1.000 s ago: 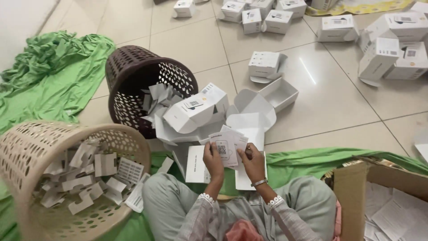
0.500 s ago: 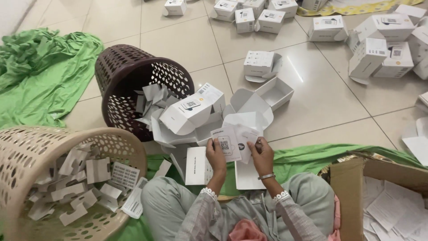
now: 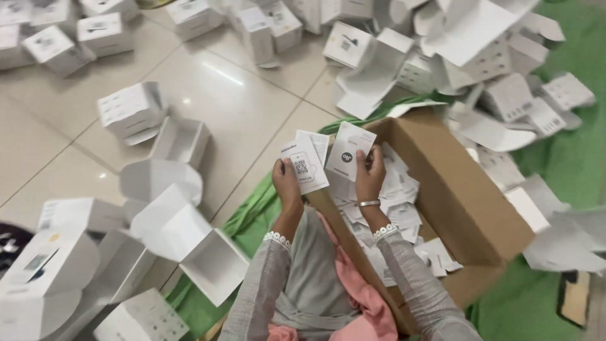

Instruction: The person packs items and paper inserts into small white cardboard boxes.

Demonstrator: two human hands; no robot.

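Note:
My left hand (image 3: 285,180) holds a white printed card (image 3: 305,165) with a square code pattern, and a second paper shows just behind it. My right hand (image 3: 370,173) pinches another white card (image 3: 349,151) bearing a round dark mark. Both hands are raised over the near corner of an open brown cardboard box (image 3: 467,202) that holds several loose white leaflets (image 3: 398,196). A bangle sits on my right wrist.
Open white boxes and lids (image 3: 183,218) lie on the tiled floor (image 3: 240,107) to the left. Closed white boxes (image 3: 129,107) are scattered at the back. More torn white packaging (image 3: 505,95) is piled on green cloth (image 3: 568,164) to the right.
The view has swung to the right, from the two baskets to the cardboard box. My hands have carried the cards over the box and spread them apart.

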